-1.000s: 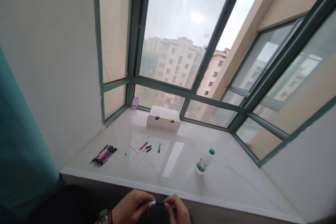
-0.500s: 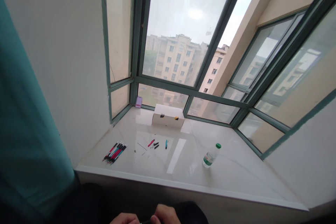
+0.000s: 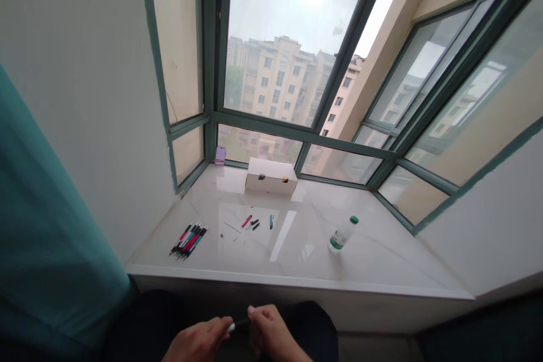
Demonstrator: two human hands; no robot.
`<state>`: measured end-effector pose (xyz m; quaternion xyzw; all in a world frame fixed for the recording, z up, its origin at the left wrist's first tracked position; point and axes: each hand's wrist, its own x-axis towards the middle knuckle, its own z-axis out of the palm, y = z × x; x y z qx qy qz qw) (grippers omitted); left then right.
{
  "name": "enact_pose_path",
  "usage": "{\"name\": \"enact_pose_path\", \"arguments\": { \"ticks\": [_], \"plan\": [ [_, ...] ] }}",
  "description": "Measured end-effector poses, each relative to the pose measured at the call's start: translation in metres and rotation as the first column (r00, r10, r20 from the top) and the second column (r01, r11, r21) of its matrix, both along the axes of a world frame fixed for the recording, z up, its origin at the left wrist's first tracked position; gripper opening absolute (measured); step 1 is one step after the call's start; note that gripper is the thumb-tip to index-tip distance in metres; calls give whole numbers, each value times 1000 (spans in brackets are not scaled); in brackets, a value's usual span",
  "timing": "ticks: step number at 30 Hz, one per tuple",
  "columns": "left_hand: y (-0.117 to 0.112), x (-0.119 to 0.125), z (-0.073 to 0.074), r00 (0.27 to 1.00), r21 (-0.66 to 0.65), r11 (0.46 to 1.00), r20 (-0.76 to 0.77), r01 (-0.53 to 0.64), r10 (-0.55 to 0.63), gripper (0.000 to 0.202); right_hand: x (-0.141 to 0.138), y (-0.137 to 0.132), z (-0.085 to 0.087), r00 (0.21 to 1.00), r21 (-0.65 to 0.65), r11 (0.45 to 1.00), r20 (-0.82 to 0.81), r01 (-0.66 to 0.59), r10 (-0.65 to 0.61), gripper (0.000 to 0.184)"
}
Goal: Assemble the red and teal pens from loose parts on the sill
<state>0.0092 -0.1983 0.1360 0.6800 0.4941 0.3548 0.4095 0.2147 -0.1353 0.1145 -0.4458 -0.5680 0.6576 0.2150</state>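
At the bottom of the view my left hand (image 3: 199,342) and my right hand (image 3: 271,332) meet over my lap, below the sill's front edge. Both pinch the ends of one pen (image 3: 237,325) with a white tip and a dark barrel. On the white marble sill (image 3: 339,271) ahead lies a bundle of several red, teal and black pens (image 3: 189,239). Loose pen parts (image 3: 253,223) and a thin refill lie scattered in the sill's middle.
A white box (image 3: 271,176) stands at the back by the window frame, with a small purple object (image 3: 220,155) in the left corner. A plastic water bottle (image 3: 341,235) with a green cap lies to the right. A teal curtain (image 3: 46,249) hangs at the left.
The view has tilted down and back, so my hands show more fully again at the bottom. They still hold the pen between them. Nothing on the sill has moved.
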Motion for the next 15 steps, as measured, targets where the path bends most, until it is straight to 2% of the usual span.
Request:
{"name": "enact_pose_path", "arguments": {
  "ticks": [2,4,5,7,9,12,15],
  "plan": [
    [2,2,-2,999,-106,994,42,31,-27,35,5,-3,6,992,180,984,123,-9,-13,64],
    [3,4,-5,985,-295,948,160,117,-72,42,14,-6,21,964,422,903,264,-85,-33,57],
    [3,5,-6,965,-391,903,248,179,-84,45,18,-7,31,949,498,855,314,-142,-25,53],
    [4,7,-10,897,-526,788,437,320,-73,49,25,-8,51,926,533,804,373,-262,54,45],
    [6,9,-16,824,-568,707,565,421,-36,49,29,-8,67,908,537,774,403,-336,115,41],
    [8,11,-23,787,-562,682,616,468,-32,48,31,-4,77,889,549,733,425,-402,169,35],
    [10,13,-25,801,-562,676,594,477,-71,49,32,0,70,882,559,706,424,-434,207,33]
  ]
}}
